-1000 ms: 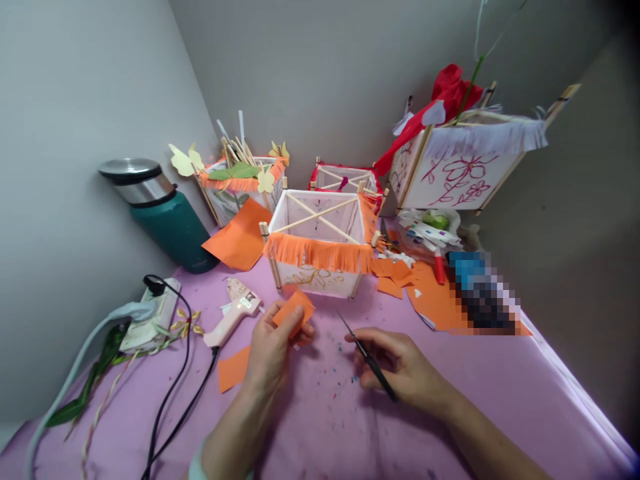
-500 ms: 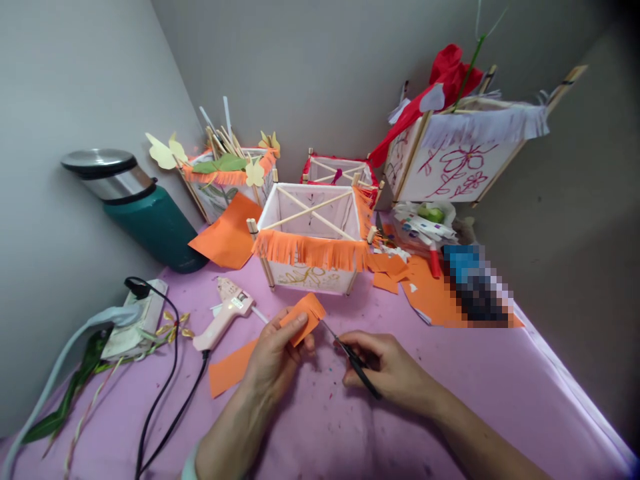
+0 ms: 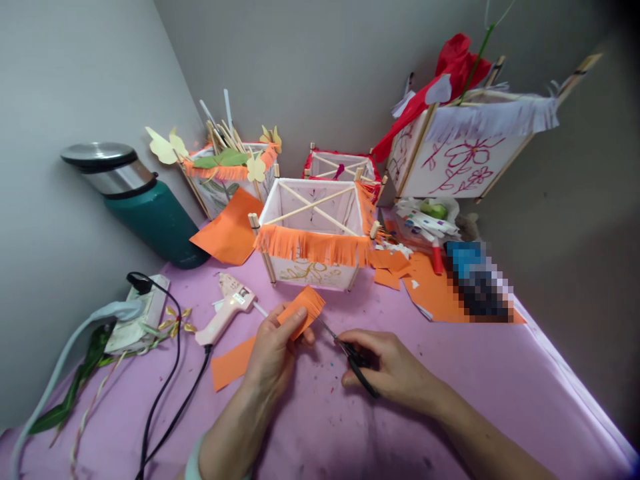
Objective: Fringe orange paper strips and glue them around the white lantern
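My left hand (image 3: 280, 340) pinches a small orange paper strip (image 3: 306, 308) between thumb and fingers, its upper right edge slit into a fringe. Black-handled scissors (image 3: 361, 375) are in my right hand (image 3: 387, 363), their blades by the paper's lower right corner. Just beyond stands a white box-shaped lantern frame (image 3: 315, 267) with crossed sticks on top and an orange paper fringe (image 3: 313, 245) along its front and right rims. Another orange paper piece (image 3: 233, 363) lies flat on the table, partly behind my left wrist.
A pale pink glue gun (image 3: 225, 317) lies left of my hands, its black cord running to a power strip (image 3: 140, 317). Behind are a teal bottle (image 3: 160, 220), a butterfly-trimmed lantern (image 3: 200, 190) and a red-edged one (image 3: 320, 163). Orange sheets (image 3: 430, 293) and a pixelated object lie right.
The strip's fringed end shows more separate slits, and the scissors have shifted slightly at its edge. The whole view has moved a little; both hands keep their holds.
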Demonstrator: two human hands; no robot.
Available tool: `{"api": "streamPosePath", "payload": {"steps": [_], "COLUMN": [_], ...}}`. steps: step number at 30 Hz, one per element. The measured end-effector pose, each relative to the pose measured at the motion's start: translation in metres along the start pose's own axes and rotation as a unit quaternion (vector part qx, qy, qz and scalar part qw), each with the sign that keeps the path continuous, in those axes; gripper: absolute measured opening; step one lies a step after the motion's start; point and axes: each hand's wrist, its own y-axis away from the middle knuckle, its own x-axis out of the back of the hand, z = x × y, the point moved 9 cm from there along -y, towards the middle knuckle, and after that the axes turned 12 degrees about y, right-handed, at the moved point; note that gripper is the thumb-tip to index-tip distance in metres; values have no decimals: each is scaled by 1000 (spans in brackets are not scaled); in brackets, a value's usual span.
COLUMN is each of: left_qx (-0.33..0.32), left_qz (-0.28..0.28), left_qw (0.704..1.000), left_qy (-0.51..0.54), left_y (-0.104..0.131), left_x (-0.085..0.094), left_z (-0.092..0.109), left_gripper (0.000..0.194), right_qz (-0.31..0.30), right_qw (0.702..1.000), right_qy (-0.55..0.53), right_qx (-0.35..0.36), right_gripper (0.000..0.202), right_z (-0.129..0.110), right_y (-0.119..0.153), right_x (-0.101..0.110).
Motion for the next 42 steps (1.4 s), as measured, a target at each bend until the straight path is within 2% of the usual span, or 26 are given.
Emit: {"api": "streamPosePath", "payload": {"steps": [4,11,21,36,42], "left_qx": [2,18,7,-1,1], "left_qz": [-15,-18,-27,-11,-16], "left_qw": [999,999,999,998,998], "left_qy": [-37,-39,-39,-66,-62], "left_y": [1,1,2,2,4], "left_x": [-2,0,-1,-1,0], "left_z": [-6,-12,-12,-6,-8], "left_gripper": [20,22,21,22,19], "right_qz": [16,31,-24,2,3], "right_qw": [1000,999,985,997,996], "right_qy": [4,-9,-160,-68,-82], "right_qx": [-8,-11,-57,-32,-33], "right_gripper": [44,42,37,39,39], "right_z": [1,-1,9,-1,0], "right_y": [-1,-1,1,0,-1], "right_x": [-2,-3,-19,-12,-12]}}
